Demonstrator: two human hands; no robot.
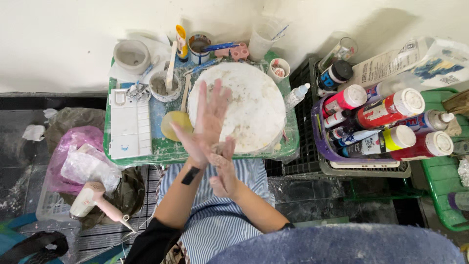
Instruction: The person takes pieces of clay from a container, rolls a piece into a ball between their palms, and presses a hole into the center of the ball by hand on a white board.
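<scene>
Both hands meet at the centre of the frame, above the near edge of a green tray (146,157). Coming in from the lower left, the left hand (207,122) is open, its fingers spread and pointing toward the top of the frame, its palm dusted with pale residue and holding nothing. Reaching in from the lower right, the right hand (222,166) also holds nothing; it lies crosswise under the left, and its fingers press against the heel of the left hand. Just behind the hands, on the tray, sits a round white board (254,105) smeared with grey. A yellow sponge (173,124) lies touching the left edge of the board, just beside the left hand. Further left on the tray is a white paint palette (128,124), and above it stands a small bowl of grey slurry (163,87) with a stick in it. At the right of the frame, a purple basket (320,142) holds paint bottles (391,110) lying on their sides. A pink hair dryer (95,200) rests at the lower left.
</scene>
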